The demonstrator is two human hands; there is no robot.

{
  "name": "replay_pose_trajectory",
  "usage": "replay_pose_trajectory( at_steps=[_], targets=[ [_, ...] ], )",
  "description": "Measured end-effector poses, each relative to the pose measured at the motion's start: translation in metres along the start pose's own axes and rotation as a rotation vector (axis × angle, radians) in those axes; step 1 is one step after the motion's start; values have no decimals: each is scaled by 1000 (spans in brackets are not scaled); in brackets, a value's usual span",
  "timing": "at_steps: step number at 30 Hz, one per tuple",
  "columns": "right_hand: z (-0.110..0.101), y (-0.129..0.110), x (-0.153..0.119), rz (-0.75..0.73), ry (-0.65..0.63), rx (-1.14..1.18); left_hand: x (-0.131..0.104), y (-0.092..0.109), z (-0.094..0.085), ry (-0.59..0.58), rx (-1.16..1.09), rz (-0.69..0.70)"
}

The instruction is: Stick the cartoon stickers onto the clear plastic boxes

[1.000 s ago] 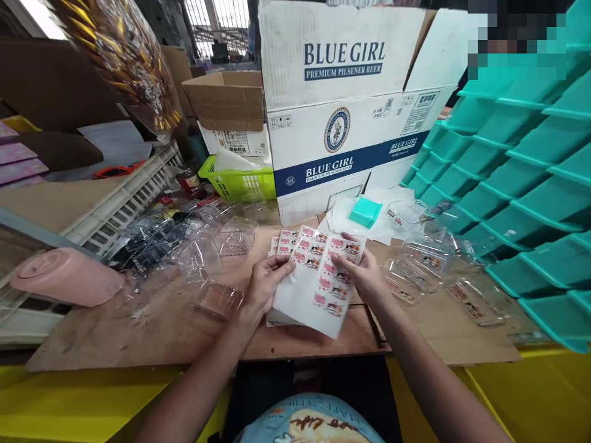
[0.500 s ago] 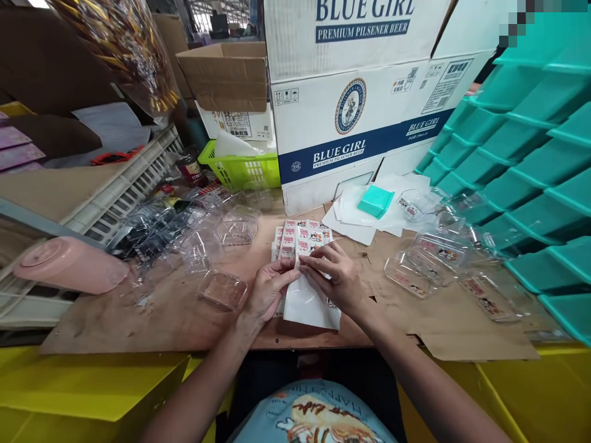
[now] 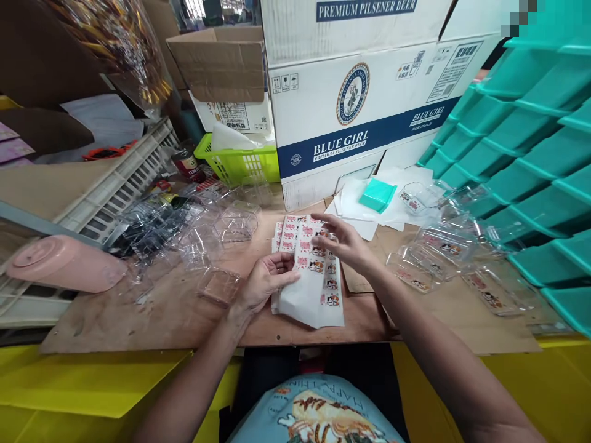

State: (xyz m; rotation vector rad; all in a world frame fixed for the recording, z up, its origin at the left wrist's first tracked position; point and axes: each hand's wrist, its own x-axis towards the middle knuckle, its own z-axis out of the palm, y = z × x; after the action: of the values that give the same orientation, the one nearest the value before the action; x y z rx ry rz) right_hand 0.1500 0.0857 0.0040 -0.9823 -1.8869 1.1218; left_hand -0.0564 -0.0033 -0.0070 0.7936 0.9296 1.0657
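Note:
A sheet of stickers, printed with pink marks and cartoon cats, lies before me on the wooden table. Its lower left part is bare white backing. My left hand pinches the sheet's left edge, thumb on top. Over the upper right of the sheet is my right hand, thumb and forefinger apart; I see nothing between them. More sticker sheets lie underneath, showing at the upper left. A clear plastic box sits just left of my left hand.
Clear boxes with cat stickers lie at the right, unstickered clear boxes at the left. A teal tray rests on white papers. Stacked teal trays rise at the right, beer cartons behind. A pink bottle lies left.
My right hand has lifted off the sheet, moved up and right, and its fingers have spread from a pinch. The sheet lies flatter, with more printed stickers showing. My left hand keeps its hold.

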Motion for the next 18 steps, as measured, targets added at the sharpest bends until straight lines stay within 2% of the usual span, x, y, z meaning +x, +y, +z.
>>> replay_pose_trajectory(
  at_steps=[2,5,6,9,11,15,18],
  targets=[
    [-3,3,2,-13,68,2,2,0,-1,73,6,-9],
    [8,-3,-6,-156,289,-314,5,-3,0,179,-62,-10],
    [14,-6,-10,-240,316,-415,6,-4,0,197,-83,-6],
    [33,-14,-24,-465,185,-483,6,-5,3,193,-96,19],
    [42,-14,-29,-524,123,-435,6,-5,3,167,-72,37],
    [50,-9,-30,-501,125,-412,5,-7,3,155,50,131],
    [55,-7,-28,-378,146,-253,6,-12,3,164,148,217]
  ],
)
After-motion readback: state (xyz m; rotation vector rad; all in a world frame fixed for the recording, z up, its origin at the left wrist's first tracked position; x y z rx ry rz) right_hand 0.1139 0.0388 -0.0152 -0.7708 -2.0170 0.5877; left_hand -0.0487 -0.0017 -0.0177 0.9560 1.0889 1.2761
